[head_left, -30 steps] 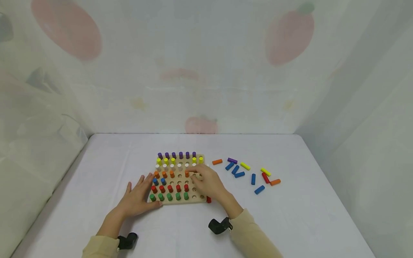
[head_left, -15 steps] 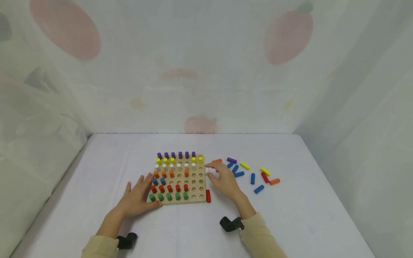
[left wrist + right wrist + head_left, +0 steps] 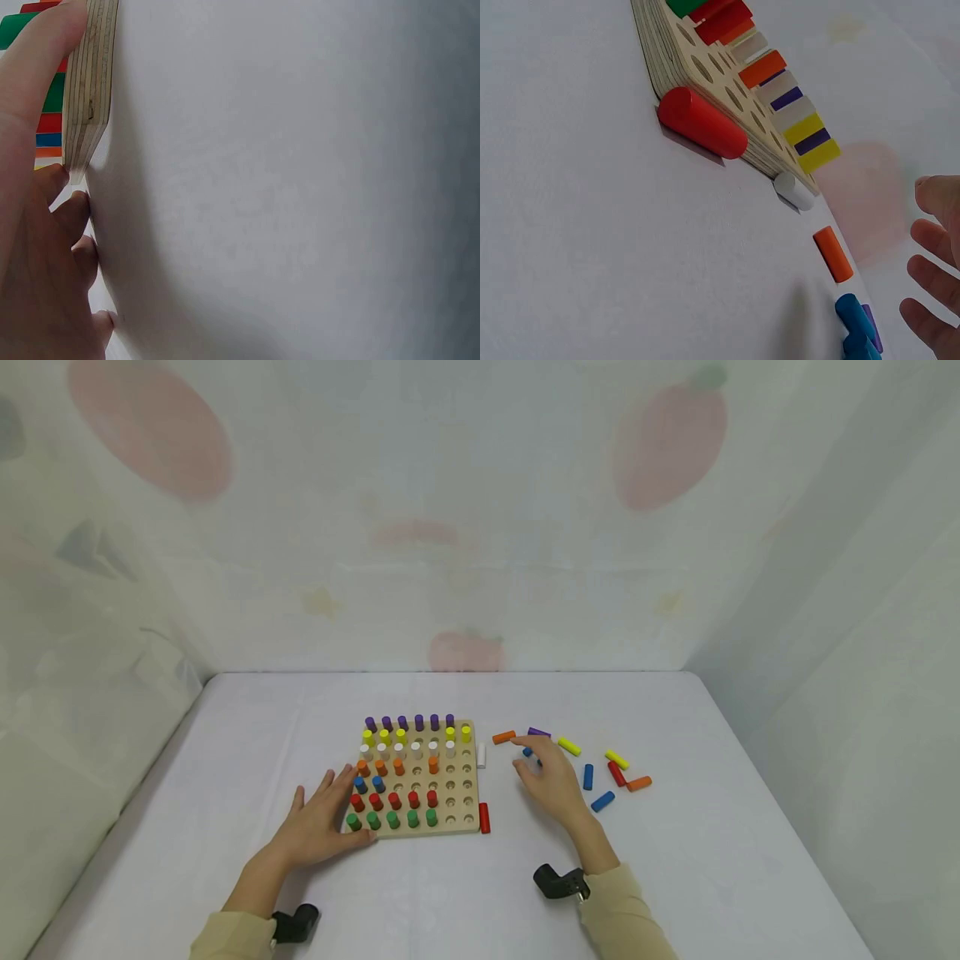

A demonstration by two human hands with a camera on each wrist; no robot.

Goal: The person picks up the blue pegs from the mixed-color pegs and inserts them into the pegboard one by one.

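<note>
My left hand [image 3: 318,818] rests at the near left corner of a wooden pegboard [image 3: 460,793], fingers along its left side and thumb on its front edge. Rows of purple, yellow, white, orange, blue, red and green pegs stand in the board. To the right of it, my right hand [image 3: 557,783] hovers over the loose blue pegs [image 3: 528,752], thumb and index finger apart, holding nothing. The hand partly hides those pegs and the purple peg [image 3: 539,732]. In the right wrist view its fingertips [image 3: 922,266] show at the right edge, spread.
A white peg [image 3: 482,756] and a red peg [image 3: 484,818] lie along the board's right edge. An orange peg [image 3: 504,737] is just beyond. Farther right are scattered yellow [image 3: 617,759], red [image 3: 617,774], orange [image 3: 639,783] and blue pegs [image 3: 603,802].
The right hand has let go of an orange peg standing in the board and moved right, past the white peg, to the loose pegs. The left hand keeps its place.
</note>
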